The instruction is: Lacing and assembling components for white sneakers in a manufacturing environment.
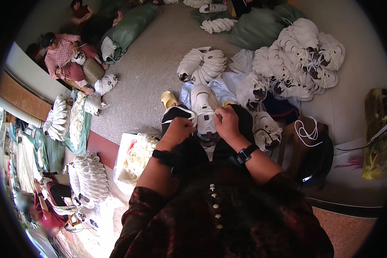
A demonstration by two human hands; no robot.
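Observation:
A white sneaker sits between my knees, its toe pointing away from me. A white shoelace loops out from its left side over my dark trouser leg. On that side my left hand is closed, with the lace running into its fingers. My right hand is closed at the right edge of the shoe's lacing, its fingertips against the upper. What those fingertips pinch is too small to make out.
A white box of loose laces stands by my left leg. White shoes are heaped ahead on the right, and shoe rows lie ahead. A dark stool with a lace on it is at my right. Other people sit at the left.

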